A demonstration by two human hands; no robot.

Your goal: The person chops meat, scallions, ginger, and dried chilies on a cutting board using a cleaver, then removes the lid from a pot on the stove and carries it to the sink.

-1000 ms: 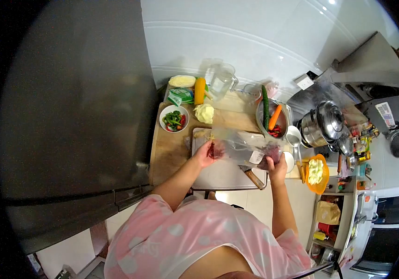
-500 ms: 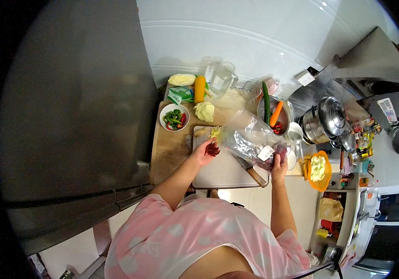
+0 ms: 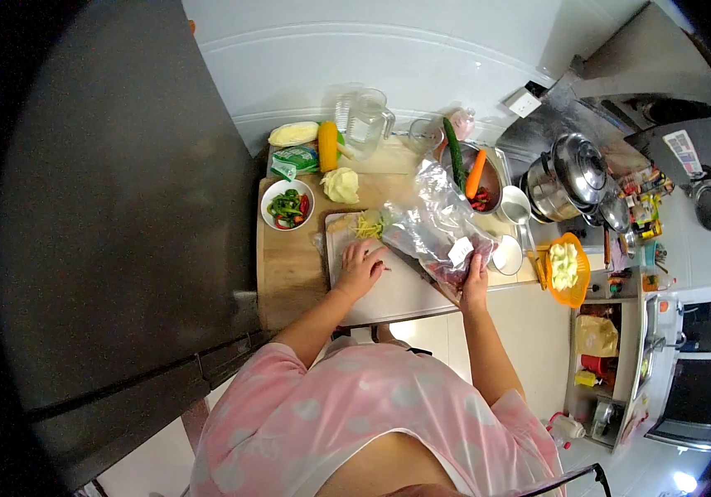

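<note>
My left hand (image 3: 360, 272) is palm down over the white cutting board (image 3: 389, 302), its fingers curled round dark red pieces that look like dried chilies (image 3: 385, 267). Only bits of them show past the fingers. My right hand (image 3: 474, 286) grips the lower right end of a clear plastic bag (image 3: 430, 217) with a white label; dark red contents show inside. The bag lies over the board's right part and largely covers a knife. Yellow-green shreds (image 3: 368, 225) lie on the board just beyond my left hand.
On the left stands a white bowl of cut green and red peppers (image 3: 287, 204). Behind are a cabbage piece (image 3: 340, 185), a yellow corn cob (image 3: 327, 147) and a glass pitcher (image 3: 365, 124). A metal bowl with a cucumber (image 3: 455, 157) and carrot (image 3: 476, 174), and an orange basket (image 3: 581, 290), are right.
My left hand has turned palm down and lowered onto the board with the red pieces. The bag, in my right hand, has shifted and now hides most of the knife. The view has moved slightly.
</note>
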